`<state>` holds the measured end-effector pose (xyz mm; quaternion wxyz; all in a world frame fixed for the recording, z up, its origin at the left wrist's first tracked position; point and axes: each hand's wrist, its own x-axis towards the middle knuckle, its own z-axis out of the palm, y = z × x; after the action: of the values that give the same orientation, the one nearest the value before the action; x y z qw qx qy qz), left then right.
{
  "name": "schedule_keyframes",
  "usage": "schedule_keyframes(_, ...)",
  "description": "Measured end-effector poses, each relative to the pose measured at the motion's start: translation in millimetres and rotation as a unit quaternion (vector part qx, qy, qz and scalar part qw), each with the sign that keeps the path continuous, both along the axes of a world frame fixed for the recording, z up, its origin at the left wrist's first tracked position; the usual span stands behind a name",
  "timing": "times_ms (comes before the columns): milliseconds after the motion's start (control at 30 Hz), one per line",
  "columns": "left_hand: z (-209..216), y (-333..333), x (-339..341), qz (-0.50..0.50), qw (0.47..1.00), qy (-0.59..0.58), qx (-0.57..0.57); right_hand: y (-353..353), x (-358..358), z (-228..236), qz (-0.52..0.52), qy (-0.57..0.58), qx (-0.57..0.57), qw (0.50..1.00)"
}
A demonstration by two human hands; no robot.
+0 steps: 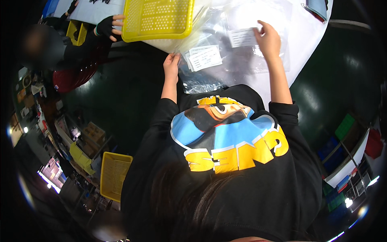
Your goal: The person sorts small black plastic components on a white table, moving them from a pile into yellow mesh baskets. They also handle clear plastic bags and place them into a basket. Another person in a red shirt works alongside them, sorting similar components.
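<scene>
My right hand [268, 42] is over the table, its thumb and fingers pinched on the edge of a white printed label [242, 38]. That label lies over clear plastic bags [258, 60] spread across the table. My left hand [171, 66] is at the near left edge of the table, with its fingertips closed on the edge of a clear plastic bag [197, 85]. Between my hands, a small fanned stack of white printed labels [207, 58] rests on the plastic, closer to my left hand.
A yellow perforated basket [156, 37] stands at the table's far left. Beside it is a co-worker's hand in a black fingerless glove [108, 28]. A blue object [316, 10] lies at the far right corner of the white tabletop [300, 44]. Another yellow basket [105, 177] is behind me, lower left.
</scene>
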<state>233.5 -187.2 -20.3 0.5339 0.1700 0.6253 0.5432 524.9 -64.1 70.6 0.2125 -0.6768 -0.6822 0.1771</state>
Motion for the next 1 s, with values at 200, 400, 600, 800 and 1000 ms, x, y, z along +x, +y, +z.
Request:
schedule_keyframes(200,-2.0,7.1,5.6,0.008,1.000,0.011,-0.008,32.2,63.1,-39.0,-0.065,-0.240,0.078,0.966)
schedule_keyframes(400,-5.3,1.1,1.3,0.036,0.999,0.031,-0.013,-2.0,-6.8,-30.9,0.152,0.052,0.124,0.979)
schedule_keyframes(600,-2.2,6.8,-1.3,0.130,0.991,0.012,-0.019,-65.3,-83.5,-59.2,0.322,-0.058,0.101,0.939)
schedule_keyframes(800,-8.1,-7.1,-13.2,0.030,0.998,0.020,-0.051,-46.5,-73.0,-67.6,0.372,-0.069,0.097,0.921)
schedule_keyframes(1000,2.6,-5.5,4.8,0.047,0.995,-0.086,0.002,-20.3,-38.8,-53.3,0.349,-0.083,0.059,0.932)
